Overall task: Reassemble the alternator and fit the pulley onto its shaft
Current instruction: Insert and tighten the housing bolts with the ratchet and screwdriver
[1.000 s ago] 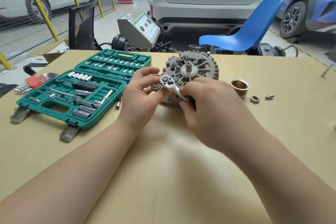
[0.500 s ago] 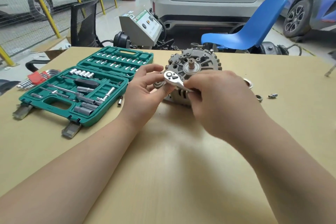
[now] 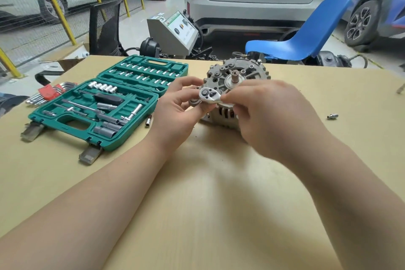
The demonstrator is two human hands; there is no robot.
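The grey alternator (image 3: pixel 238 72) stands on the tan table (image 3: pixel 208 193) with its bare shaft (image 3: pixel 235 78) pointing up. In front of it, both hands hold a small silver ratchet (image 3: pixel 209 95). My left hand (image 3: pixel 175 112) pinches the ratchet's round head from the left and below. My right hand (image 3: pixel 274 116) curls round the handle and covers it. The pulley is hidden behind my right hand.
An open green socket set (image 3: pixel 105 103) lies at the left, with a loose socket (image 3: pixel 148 121) beside it and red-held hex keys (image 3: pixel 47 93) further left. A small bolt (image 3: pixel 332 116) lies at the right. A blue chair (image 3: pixel 306 37) and parked cars stand beyond the table.
My view has tilted up slightly. Both hands with the ratchet shifted a little up against the alternator, and my right hand now hides the brass pulley and the nut.
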